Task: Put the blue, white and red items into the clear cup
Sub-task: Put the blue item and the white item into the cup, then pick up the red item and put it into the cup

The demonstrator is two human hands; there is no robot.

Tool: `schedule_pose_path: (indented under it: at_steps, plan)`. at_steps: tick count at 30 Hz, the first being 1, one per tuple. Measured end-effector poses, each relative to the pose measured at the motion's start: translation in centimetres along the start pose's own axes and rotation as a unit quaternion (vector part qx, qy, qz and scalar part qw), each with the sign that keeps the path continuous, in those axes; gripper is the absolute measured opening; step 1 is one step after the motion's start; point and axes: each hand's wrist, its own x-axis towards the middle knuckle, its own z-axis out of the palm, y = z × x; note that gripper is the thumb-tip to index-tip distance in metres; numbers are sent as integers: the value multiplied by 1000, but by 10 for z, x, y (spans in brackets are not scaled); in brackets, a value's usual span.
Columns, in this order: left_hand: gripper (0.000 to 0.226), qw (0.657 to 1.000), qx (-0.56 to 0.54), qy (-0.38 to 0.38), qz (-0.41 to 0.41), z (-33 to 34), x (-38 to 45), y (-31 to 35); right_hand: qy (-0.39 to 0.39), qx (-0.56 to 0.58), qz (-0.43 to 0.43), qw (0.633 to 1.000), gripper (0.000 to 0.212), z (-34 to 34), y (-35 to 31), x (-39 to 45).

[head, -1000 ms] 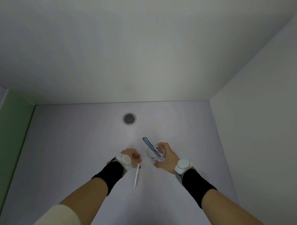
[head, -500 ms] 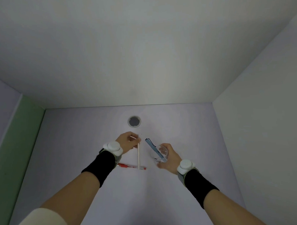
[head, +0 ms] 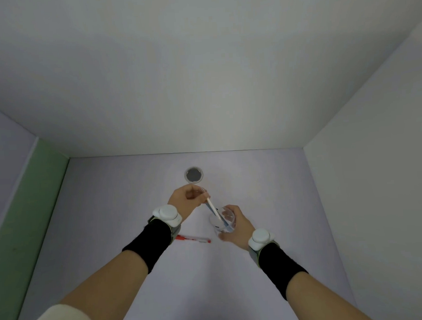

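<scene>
Pale counter (head: 134, 199) at centre; left hand (head: 186, 201) pinches white pen (head: 212, 207) into clear cup (head: 222, 219); right hand (head: 237, 227) grips cup; red pen (head: 193, 240) lies lower

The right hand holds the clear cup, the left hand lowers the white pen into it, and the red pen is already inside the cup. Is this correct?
Not quite. In the head view the red pen lies on the table, outside the clear cup. The right hand does hold the cup, and the left hand lowers the white pen.

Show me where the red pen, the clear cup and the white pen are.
red pen (head: 193, 239): head view, middle of its barrel, lying on the table.
clear cup (head: 229, 217): head view, right wall near the rim.
white pen (head: 211, 206): head view, upper barrel below the fingers.
</scene>
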Motion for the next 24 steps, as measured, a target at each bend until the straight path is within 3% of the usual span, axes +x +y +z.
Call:
schedule_pose_path:
  at_steps: [8, 13, 24]
  plan:
    - [19, 997, 62, -46, -5, -11, -7, -10, 5, 39, -10, 999, 72, 9, -3, 2]
    - [15, 999, 40, -4, -20, -31, -8, -15, 9, 53, -7, 999, 69, 10, -1, 5]
    - [17, 971, 229, -47, -49, -67, -23, -68, -4, 44, 2, 999, 72, 17, 1, 13]
